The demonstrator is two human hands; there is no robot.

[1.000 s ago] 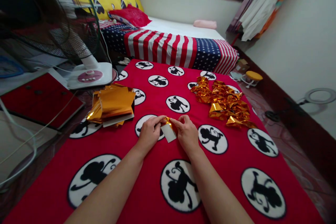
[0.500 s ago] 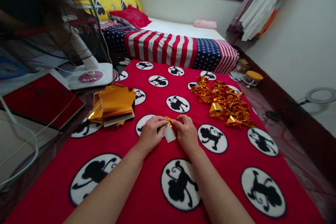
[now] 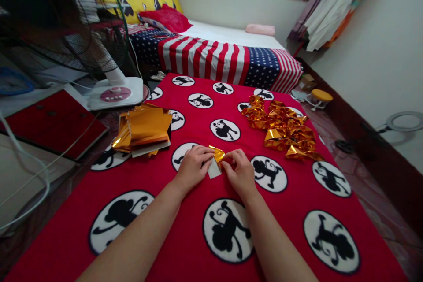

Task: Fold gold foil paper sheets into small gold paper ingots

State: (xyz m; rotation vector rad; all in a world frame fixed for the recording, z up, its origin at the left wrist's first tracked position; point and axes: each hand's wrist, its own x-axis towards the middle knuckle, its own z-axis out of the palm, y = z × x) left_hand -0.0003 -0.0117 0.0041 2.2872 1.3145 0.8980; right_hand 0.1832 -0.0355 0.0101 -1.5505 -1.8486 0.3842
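Observation:
Between my two hands is a small sheet of gold foil paper (image 3: 218, 154), partly folded, its pale underside facing up toward me. My left hand (image 3: 195, 165) pinches its left edge, fingers closed. On the other side my right hand (image 3: 239, 171) grips the right edge between thumb and fingertips. To the left lies a stack of flat gold foil sheets (image 3: 148, 125). Over on the right sits a heap of folded gold foil pieces (image 3: 280, 128). All of these rest on a red cloth (image 3: 185, 238) with black monkey figures in white circles.
A running electric fan (image 3: 115, 90) stands at the left beside a red-topped box (image 3: 49, 119). Beyond the cloth is a bed (image 3: 211, 59) with a flag-patterned cover. On the right floor are a yellow stool (image 3: 321, 95) and a ring-shaped stand (image 3: 405, 121).
My right hand has shifted slightly right, and more of the gold side of the foil paper shows between my hands. My left hand stays nearly in place.

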